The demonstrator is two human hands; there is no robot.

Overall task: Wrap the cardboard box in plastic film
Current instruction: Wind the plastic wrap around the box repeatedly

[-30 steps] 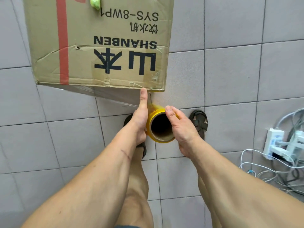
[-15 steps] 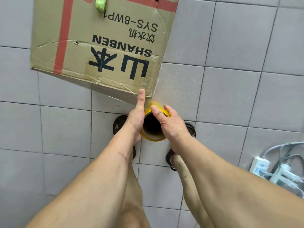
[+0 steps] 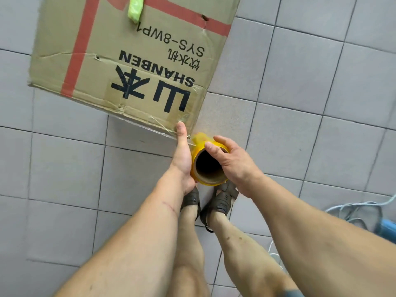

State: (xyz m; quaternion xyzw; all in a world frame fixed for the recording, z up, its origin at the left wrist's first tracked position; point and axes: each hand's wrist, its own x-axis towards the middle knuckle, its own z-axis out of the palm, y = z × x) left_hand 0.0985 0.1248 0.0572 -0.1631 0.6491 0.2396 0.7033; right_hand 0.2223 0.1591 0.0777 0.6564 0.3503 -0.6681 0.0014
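Right now I have the roll of plastic film [image 3: 209, 166] held between both hands, just below the near right corner of the cardboard box [image 3: 132, 58], which stands on the tiled floor [image 3: 321, 103] ahead of my feet. My left hand [image 3: 182, 155] cups the roll's left side, its thumb stretched straight up so the tip touches the box's lower edge by that corner. My right hand [image 3: 230, 160] wraps over the top and right side of the roll, thumb curled onto the rim of the hollow core. The roll's long axis points almost straight at my head camera, so I look down its dark tube; I judge that this keeps the axis roughly parallel to the box's vertical corner edge. A thin sheet of film seems to run from the roll along the box's near face toward the left, though it is hard to trace. What matters for the next pass is that the corner lies just ahead and slightly left of the roll, with the box's right face beyond it, so the roll would need to travel round that corner, the right hand leading. A green strip [image 3: 135, 7] hangs on the box top.
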